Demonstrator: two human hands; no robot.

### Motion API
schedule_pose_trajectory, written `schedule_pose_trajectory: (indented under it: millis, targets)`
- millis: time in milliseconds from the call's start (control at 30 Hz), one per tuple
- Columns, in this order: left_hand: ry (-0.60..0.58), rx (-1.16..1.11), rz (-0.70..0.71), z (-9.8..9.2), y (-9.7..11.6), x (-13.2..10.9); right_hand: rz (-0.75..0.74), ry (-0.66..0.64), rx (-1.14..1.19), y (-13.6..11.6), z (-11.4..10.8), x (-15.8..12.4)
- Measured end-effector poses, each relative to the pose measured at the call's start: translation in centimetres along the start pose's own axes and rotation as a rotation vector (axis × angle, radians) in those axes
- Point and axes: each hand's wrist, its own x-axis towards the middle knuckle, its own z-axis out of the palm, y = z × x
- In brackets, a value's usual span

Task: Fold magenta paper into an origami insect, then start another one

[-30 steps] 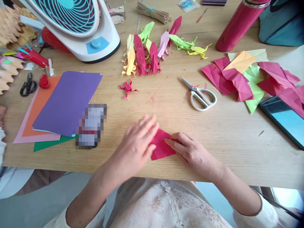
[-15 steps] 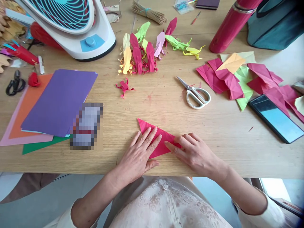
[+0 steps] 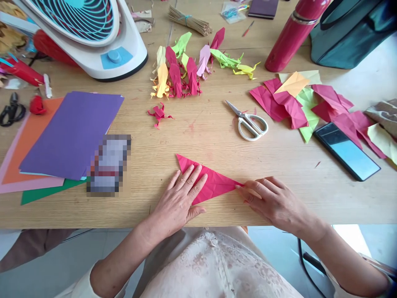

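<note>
A triangle of folded pinkish-red paper (image 3: 214, 184) lies near the table's front edge, crease lines across it and a narrow point toward the right. My left hand (image 3: 180, 194) rests flat on its left half, fingers extended and thumb out to the side. At the right point, my right hand (image 3: 273, 203) has thumb and fingertips closed on the paper's tip. Beyond the paper lie scissors (image 3: 252, 126) with white handles. A small red origami figure (image 3: 159, 114) with thin legs sits farther left.
Several folded paper creatures (image 3: 176, 76) stand at the back centre. At left are a fan (image 3: 124, 54) and stacked coloured sheets (image 3: 71, 132). Creased papers (image 3: 288, 105), a phone (image 3: 347, 151), a red flask (image 3: 293, 37) and a teal bag (image 3: 344, 37) occupy the right.
My right hand has slid rightward along the paper to its pointed end, baring more of the right half. My left hand stays flat on it. The whole view has shifted slightly.
</note>
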Motion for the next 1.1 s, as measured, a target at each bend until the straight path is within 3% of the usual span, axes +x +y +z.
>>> schedule_pose_trajectory:
  millis: [133,267,400,533,633,733,867,1000,1100]
  targets:
    - [0.08,-0.062,-0.007,-1.1,0.2,0.9,0.059,0.091,0.027,-0.1,-0.3,-0.4]
    - [0.185,-0.094,-0.051,-2.8,0.0,3.5,0.113,0.144,-0.003,-0.5,-0.1,0.0]
    - [0.048,-0.103,-0.12,-4.0,-1.0,6.2,0.129,0.164,-0.052,-1.1,0.2,0.4]
    - [-0.074,-0.097,-0.163,-4.9,-1.4,7.2,0.156,0.21,-0.01,-1.6,0.3,0.6]
    - [-0.161,-0.238,-0.196,-5.7,-1.9,6.8,0.234,0.254,0.137,-1.8,0.6,1.0]
    - [-0.158,-0.436,-0.214,-6.5,-2.9,6.3,0.428,0.351,0.386,-1.6,0.8,2.1]
    - [0.046,-0.748,-0.277,-6.9,-4.0,6.5,0.652,0.409,0.846,-0.5,0.7,5.6]
    - [0.359,-1.24,-0.301,-5.9,-4.1,8.2,0.626,0.258,1.309,0.8,0.1,10.4]
    - [0.641,-1.531,-0.369,-4.7,-4.2,9.7,0.684,0.3,1.497,1.3,0.5,13.5]
